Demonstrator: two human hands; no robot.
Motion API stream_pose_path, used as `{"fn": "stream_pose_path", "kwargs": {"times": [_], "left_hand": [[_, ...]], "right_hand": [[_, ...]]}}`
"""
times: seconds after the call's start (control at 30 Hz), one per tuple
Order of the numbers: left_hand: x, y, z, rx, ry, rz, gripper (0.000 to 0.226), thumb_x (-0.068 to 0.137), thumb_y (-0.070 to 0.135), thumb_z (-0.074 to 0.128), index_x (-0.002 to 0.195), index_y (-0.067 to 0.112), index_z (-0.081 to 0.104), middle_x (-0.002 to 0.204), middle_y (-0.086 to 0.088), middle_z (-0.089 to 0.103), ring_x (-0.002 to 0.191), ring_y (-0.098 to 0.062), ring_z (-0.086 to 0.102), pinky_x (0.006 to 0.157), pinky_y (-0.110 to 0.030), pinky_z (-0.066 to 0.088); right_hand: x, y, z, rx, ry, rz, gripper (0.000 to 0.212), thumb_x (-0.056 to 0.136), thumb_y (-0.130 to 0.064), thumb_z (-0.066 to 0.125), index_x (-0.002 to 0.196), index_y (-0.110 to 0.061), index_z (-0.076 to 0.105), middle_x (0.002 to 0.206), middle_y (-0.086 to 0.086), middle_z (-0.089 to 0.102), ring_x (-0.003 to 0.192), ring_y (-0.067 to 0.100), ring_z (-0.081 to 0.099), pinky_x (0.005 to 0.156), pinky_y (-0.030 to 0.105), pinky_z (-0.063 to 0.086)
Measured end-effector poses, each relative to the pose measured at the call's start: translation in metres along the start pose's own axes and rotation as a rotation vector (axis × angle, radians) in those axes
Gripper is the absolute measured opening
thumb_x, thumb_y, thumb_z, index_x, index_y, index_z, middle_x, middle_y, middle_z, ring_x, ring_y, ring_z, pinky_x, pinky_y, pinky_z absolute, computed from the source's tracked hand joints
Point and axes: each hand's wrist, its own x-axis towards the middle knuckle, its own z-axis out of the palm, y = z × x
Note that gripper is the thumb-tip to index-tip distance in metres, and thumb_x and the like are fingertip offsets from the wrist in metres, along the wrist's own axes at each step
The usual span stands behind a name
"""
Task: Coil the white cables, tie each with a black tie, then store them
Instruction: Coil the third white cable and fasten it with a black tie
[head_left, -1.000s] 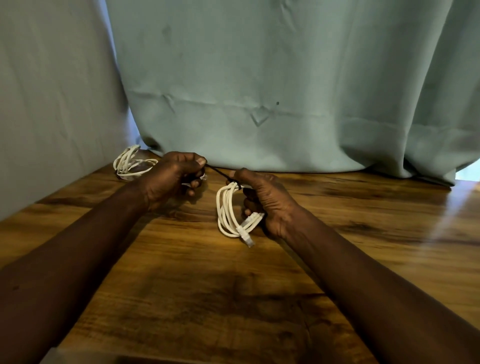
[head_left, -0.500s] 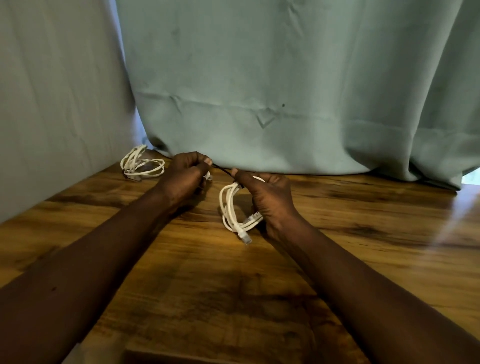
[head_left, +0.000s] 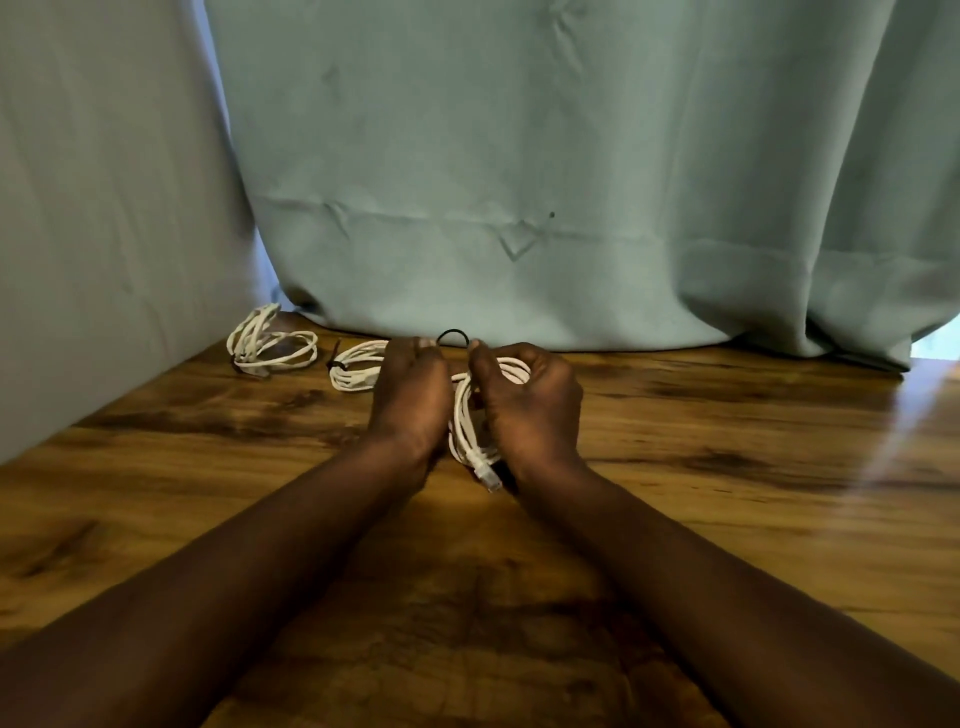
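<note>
Head-worn view, forward and downward.

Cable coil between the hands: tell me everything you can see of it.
The cable coil is several loops of thin, smooth white cord gathered into a long oval, standing on edge between the hands. A clear plug sticks out at its near end. The right hand curls round its far loops; the left hand is close against its left side. A black tie arches above it between both hands' fingertips, not yet tight.

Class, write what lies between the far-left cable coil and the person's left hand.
A second white coil, bound by a black tie, lies there on the table; the head view shows it.
</note>
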Motion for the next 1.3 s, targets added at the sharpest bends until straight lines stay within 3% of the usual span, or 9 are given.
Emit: {"fn": "stream_pose_path", "kwargs": {"times": [0.13,0.3,0.4,0.47,0.63,0.7,0.93,1.1,1.3], "left_hand": [[-0.005,-0.001,0.003,0.329,0.076,0.468,0.022,0.110,0.031,0.039,0.112,0.011,0.048,0.081,0.002,0.056,0.072,-0.014,0.057,0.070,-0.038,0.047],[0.003,0.000,-0.012,0.407,-0.001,0.649,0.014,0.110,0.026,0.043,0.109,0.014,0.050,0.079,0.010,0.057,0.069,0.004,0.056,0.060,-0.019,0.041],[0.005,-0.003,-0.012,0.345,-0.071,0.564,0.014,0.108,0.028,0.048,0.103,0.018,0.055,0.077,0.009,0.060,0.065,-0.005,0.056,0.064,-0.033,0.049],[0.010,0.000,-0.013,0.186,-0.111,0.363,0.019,0.109,0.029,0.047,0.100,0.016,0.057,0.073,0.009,0.062,0.062,-0.009,0.059,0.061,-0.033,0.051],[0.021,0.004,-0.022,0.072,-0.236,-0.006,0.026,0.106,0.018,0.049,0.085,0.014,0.064,0.076,-0.014,0.063,0.066,-0.025,0.060,0.072,-0.043,0.052],[0.017,0.004,-0.024,0.099,-0.363,-0.082,0.025,0.106,0.017,0.048,0.093,0.007,0.067,0.074,-0.016,0.063,0.058,-0.026,0.060,0.063,-0.038,0.054],[0.014,0.010,-0.034,0.231,-0.414,0.079,0.017,0.109,0.023,0.049,0.102,0.010,0.057,0.069,-0.013,0.065,0.052,-0.024,0.062,0.054,-0.032,0.052],[0.012,0.020,-0.030,0.105,-0.402,-0.091,0.025,0.108,0.016,0.044,0.088,0.010,0.059,0.062,-0.009,0.059,0.045,-0.019,0.058,0.046,-0.027,0.050],[0.011,0.017,-0.014,0.198,-0.226,0.151,0.020,0.111,0.025,0.040,0.101,0.014,0.052,0.071,-0.011,0.051,0.041,-0.018,0.046,0.038,-0.025,0.039]], "right_hand": [[-0.002,-0.002,0.004,0.085,-0.064,-0.029,0.027,0.089,-0.044,0.074,0.075,-0.021,0.074,0.067,-0.004,0.074,0.065,0.017,0.072,0.066,0.045,0.061],[0.005,-0.014,-0.005,0.298,-0.309,0.249,0.019,0.092,-0.024,0.073,0.079,-0.011,0.069,0.057,0.002,0.054,0.043,0.014,0.047,0.049,0.030,0.046],[0.003,-0.017,-0.012,0.363,-0.429,0.376,0.019,0.098,-0.024,0.065,0.086,-0.009,0.066,0.053,0.001,0.049,0.036,0.011,0.039,0.045,0.023,0.042],[0.002,-0.015,-0.011,0.357,-0.443,0.381,0.021,0.097,-0.026,0.069,0.092,-0.005,0.069,0.058,0.005,0.061,0.044,0.014,0.054,0.047,0.023,0.044],[0.002,-0.012,-0.009,0.326,-0.344,0.327,0.016,0.092,-0.023,0.074,0.087,-0.011,0.066,0.060,0.003,0.066,0.042,0.011,0.056,0.042,0.022,0.038],[0.002,-0.010,-0.008,0.314,-0.307,0.263,0.019,0.089,-0.023,0.077,0.087,-0.007,0.066,0.062,0.003,0.065,0.043,0.010,0.054,0.041,0.022,0.038],[-0.002,-0.015,-0.011,0.343,-0.344,0.141,0.019,0.092,-0.012,0.076,0.090,-0.003,0.060,0.064,0.009,0.063,0.043,0.011,0.057,0.039,0.020,0.042],[-0.002,-0.018,-0.009,0.324,-0.423,0.113,0.016,0.092,-0.004,0.073,0.091,-0.004,0.057,0.068,0.014,0.067,0.050,0.019,0.064,0.048,0.028,0.051],[0.000,-0.026,-0.014,0.373,-0.402,0.139,0.017,0.094,-0.007,0.071,0.088,-0.006,0.055,0.048,-0.006,0.053,0.032,0.002,0.046,0.034,0.016,0.034]]}}
